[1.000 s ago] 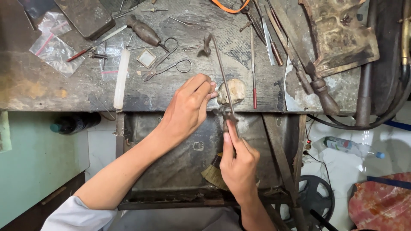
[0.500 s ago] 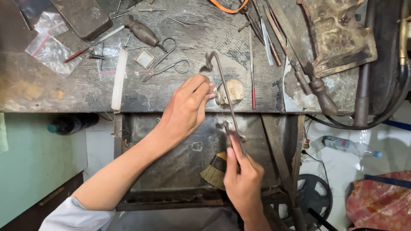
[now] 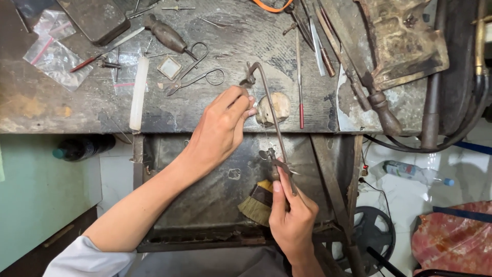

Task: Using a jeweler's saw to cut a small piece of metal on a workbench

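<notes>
My right hand (image 3: 292, 218) grips the handle of a small metal saw frame (image 3: 267, 107), whose thin blade runs up beside a worn wooden bench peg (image 3: 279, 105) at the bench edge. My left hand (image 3: 220, 128) pinches a tiny piece against that peg, fingertips touching the blade area; the piece itself is too small to make out. Both hands are over the open metal tray (image 3: 205, 205) under the bench.
On the worn workbench (image 3: 61, 110) lie scissors (image 3: 197, 79), a white stick (image 3: 138, 92), a wooden-handled tool (image 3: 166, 33), files (image 3: 300, 72), clear plastic bags (image 3: 51, 61) and a heavy metal vise-like tool (image 3: 400, 43). A brush (image 3: 256, 202) lies in the tray. A plastic bottle (image 3: 415, 172) lies on the floor.
My right hand has drawn the saw frame down and toward me. The left hand stays pinched at the peg.
</notes>
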